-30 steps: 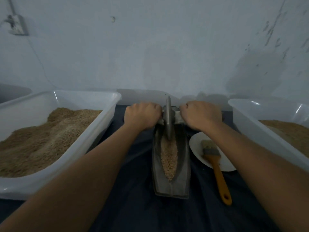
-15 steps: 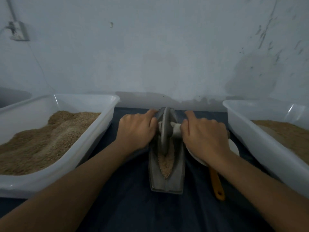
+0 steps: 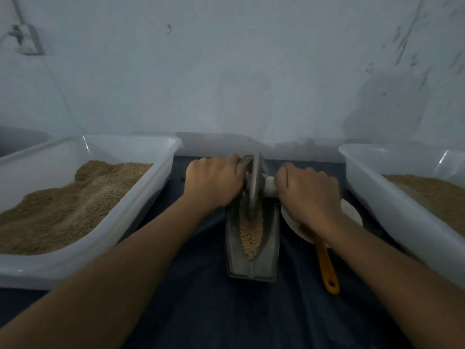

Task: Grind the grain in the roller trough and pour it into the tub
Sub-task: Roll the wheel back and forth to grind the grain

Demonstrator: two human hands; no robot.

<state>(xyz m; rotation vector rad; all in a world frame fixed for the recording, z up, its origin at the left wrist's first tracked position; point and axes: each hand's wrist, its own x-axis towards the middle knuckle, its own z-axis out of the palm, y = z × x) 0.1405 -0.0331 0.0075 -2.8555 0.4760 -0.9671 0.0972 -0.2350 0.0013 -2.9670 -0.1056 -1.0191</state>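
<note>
A grey metal roller trough [image 3: 270, 258] lies lengthwise on the dark cloth in front of me, with tan grain [image 3: 250, 235] in its groove. The grey roller wheel [image 3: 254, 187] stands upright in the trough's middle-to-far part. My left hand [image 3: 214, 183] is closed on the axle handle left of the wheel. On the pale axle handle [image 3: 270, 185] to the right, my right hand [image 3: 309, 195] is closed. A white tub [image 3: 141, 195] heaped with ground grain stands at the left; another white tub [image 3: 372, 187] with grain stands at the right.
A white plate [image 3: 352, 212] lies right of the trough, partly under my right wrist. A brush with an orange handle [image 3: 327, 268] rests on it, pointing toward me. A pale wall rises close behind everything. Dark cloth [image 3: 226, 311] covers the table.
The wheel rolled from the trough's far end toward me half a second ago, and has since gone back toward the far end with both hands on the axle.
</note>
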